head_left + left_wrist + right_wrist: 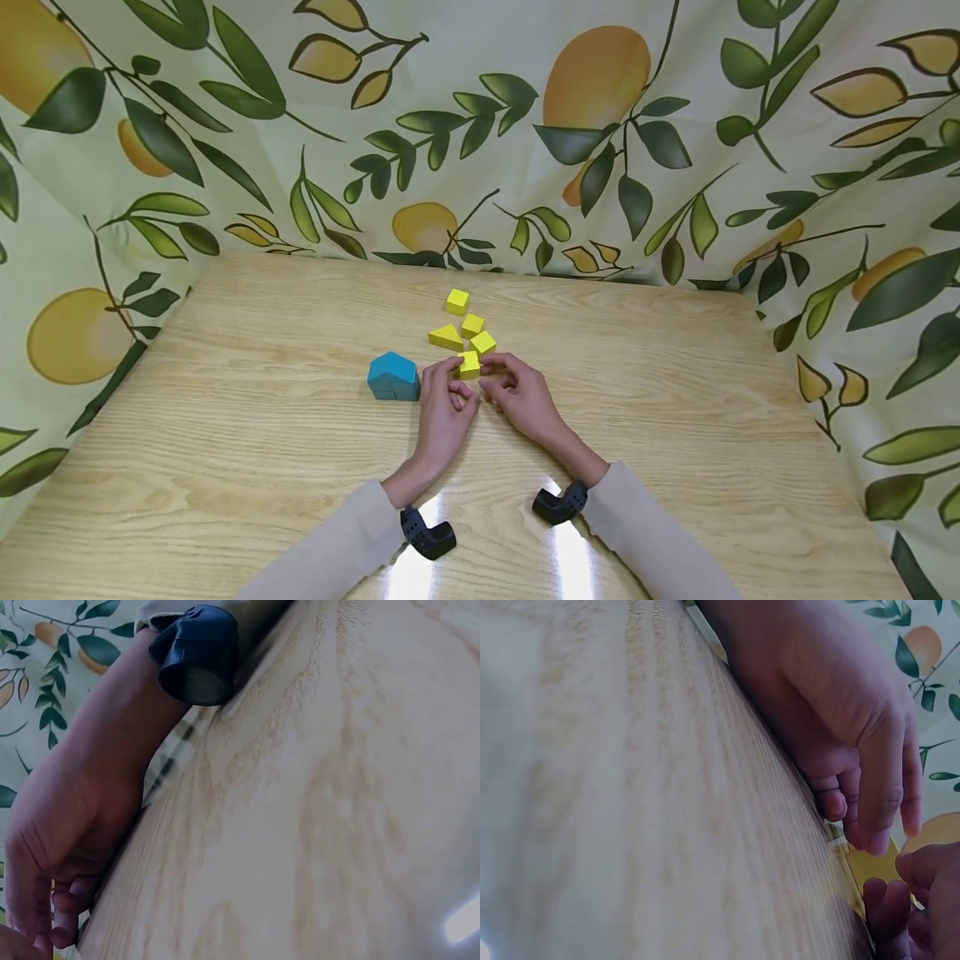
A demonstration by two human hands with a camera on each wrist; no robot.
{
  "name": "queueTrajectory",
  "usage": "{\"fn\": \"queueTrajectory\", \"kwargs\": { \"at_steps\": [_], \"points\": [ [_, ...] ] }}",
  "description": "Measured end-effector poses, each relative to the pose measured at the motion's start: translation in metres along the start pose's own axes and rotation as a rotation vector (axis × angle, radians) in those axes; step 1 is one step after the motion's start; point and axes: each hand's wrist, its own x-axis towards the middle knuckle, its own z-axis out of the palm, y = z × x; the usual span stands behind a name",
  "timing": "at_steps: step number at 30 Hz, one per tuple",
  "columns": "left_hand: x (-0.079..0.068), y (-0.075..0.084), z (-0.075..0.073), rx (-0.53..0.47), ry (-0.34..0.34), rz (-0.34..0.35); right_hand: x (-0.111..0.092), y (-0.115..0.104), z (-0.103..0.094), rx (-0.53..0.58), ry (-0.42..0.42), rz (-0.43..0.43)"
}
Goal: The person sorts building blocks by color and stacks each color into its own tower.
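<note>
At the middle of the table, my left hand (444, 417) and right hand (527, 402) meet over a yellow cube-like block (469, 367). The left fingertips hold its left side while the right fingertips hold its right side. In the right wrist view, the left hand (832, 697) comes from the top and the right fingers (892, 911) show at the lower right, with the yellow block (871, 866) between them. The left wrist view shows the right hand (64, 817), its fingers bent inward; the block there is almost entirely hidden.
Just beyond the hands lie a yellow wedge (446, 337) and small yellow cubes: a far one (457, 301), a middle one (472, 324) and a near one (483, 342). Blue blocks (393, 377) form a house shape left of my left hand. A fruit-patterned curtain (480, 167) borders the wooden table (660, 375).
</note>
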Motion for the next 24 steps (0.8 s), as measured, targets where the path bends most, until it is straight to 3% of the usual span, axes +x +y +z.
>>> {"fn": "queueTrajectory", "kwargs": {
  "at_steps": [7, 18, 24],
  "points": [
    [-0.001, -0.001, -0.001, -0.007, -0.032, 0.038, -0.001, 0.001, 0.001, -0.032, 0.044, -0.043],
    [0.003, 0.000, -0.002, -0.041, -0.051, 0.048, 0.002, -0.005, -0.012, -0.060, -0.039, -0.024],
    [0.003, -0.003, -0.009, -0.001, -0.129, 0.062, -0.001, 0.006, -0.020, -0.088, -0.089, -0.043]
  ]
}}
